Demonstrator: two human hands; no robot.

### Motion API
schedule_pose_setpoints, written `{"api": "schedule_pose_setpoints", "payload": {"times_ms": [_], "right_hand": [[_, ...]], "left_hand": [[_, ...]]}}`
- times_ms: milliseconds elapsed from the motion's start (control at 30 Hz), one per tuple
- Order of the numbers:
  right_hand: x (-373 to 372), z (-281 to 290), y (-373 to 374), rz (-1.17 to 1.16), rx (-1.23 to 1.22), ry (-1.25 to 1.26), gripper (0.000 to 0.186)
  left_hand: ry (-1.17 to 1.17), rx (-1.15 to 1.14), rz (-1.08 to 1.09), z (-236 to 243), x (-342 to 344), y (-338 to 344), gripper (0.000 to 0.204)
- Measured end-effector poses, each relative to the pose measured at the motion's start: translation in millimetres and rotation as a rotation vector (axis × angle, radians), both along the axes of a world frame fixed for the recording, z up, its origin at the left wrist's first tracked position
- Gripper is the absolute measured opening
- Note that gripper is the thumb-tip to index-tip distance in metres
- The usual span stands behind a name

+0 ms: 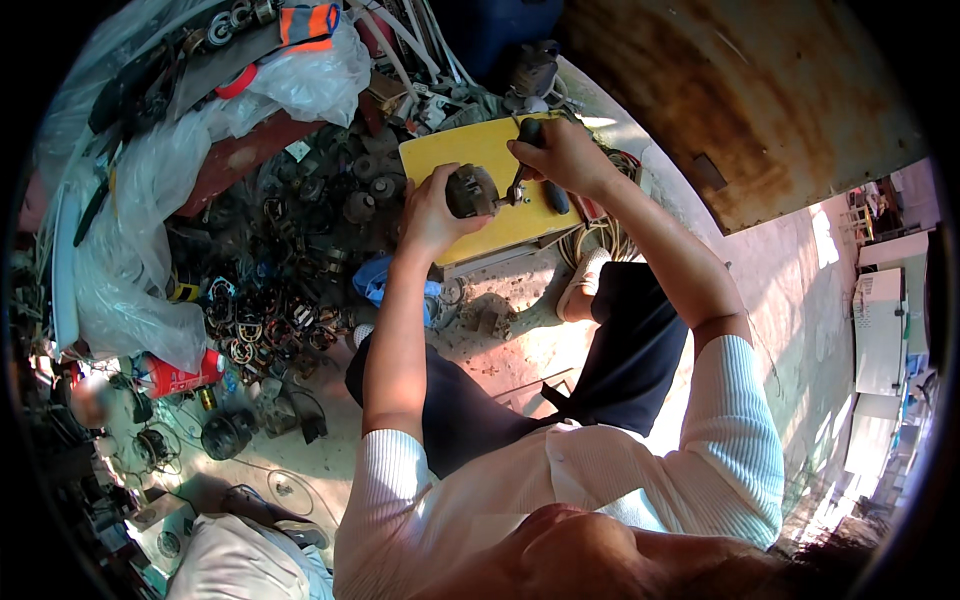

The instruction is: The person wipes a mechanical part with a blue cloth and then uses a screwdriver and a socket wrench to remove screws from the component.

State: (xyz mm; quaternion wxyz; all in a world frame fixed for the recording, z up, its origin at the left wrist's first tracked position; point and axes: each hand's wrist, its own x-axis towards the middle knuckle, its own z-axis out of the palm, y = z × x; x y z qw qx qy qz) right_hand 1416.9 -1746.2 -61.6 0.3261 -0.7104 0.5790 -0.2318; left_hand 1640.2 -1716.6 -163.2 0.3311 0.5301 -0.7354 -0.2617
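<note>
Over a yellow board [440, 152], my left hand [432, 215] is wrapped round a dark, grimy round metal part [468, 192] that looks like a small motor. My right hand [565, 157] is closed on a hand tool [519, 186] with a dark handle; its exact kind is unclear. The tool's lower metal end meets the right side of the metal part, near a small shiny piece. On the board, just below my right hand, lies another dark handle-like object [556, 198].
Many dark metal parts [360, 205] crowd the floor left of the board, beside clear plastic sheeting [130, 260]. A blue cloth [372, 280] lies by my left forearm. Cables [605, 240] coil right of the board. A rusty brown panel [740, 90] stands at upper right. Another person's leg [240, 560] shows at lower left.
</note>
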Motion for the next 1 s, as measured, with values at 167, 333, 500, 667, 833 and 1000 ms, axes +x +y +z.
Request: {"api": "schedule_pose_setpoints", "payload": {"times_ms": [167,333,500,667,833,1000], "right_hand": [[-4.6,-16.9,-21.5,-0.036,0.084,-0.001,0.039],[4.6,-11.8,-22.4,0.019,0.05,0.038,0.041],[16.1,-6.6,-14.7,0.022,-0.066,0.133,0.04],[5.9,4.0,13.5,-0.049,0.022,0.048,0.041],[4.3,12.2,-20.9,0.021,0.347,-0.012,0.043],[40.4,53.7,-56.6,0.102,0.774,0.104,0.04]], "left_hand": [[0.009,0.034,0.009,1.3,0.8,-0.3,0.094],[0.047,-0.085,-0.002,-2.4,-0.1,-0.7,0.083],[0.042,-0.094,0.014,-3.8,-1.0,-0.4,0.083],[0.052,-0.184,0.006,-7.2,-0.4,-0.8,0.082],[0.048,-0.149,0.022,-7.4,-0.9,-0.7,0.082],[0.098,-0.157,0.005,-3.2,-2.1,1.4,0.081]]}}
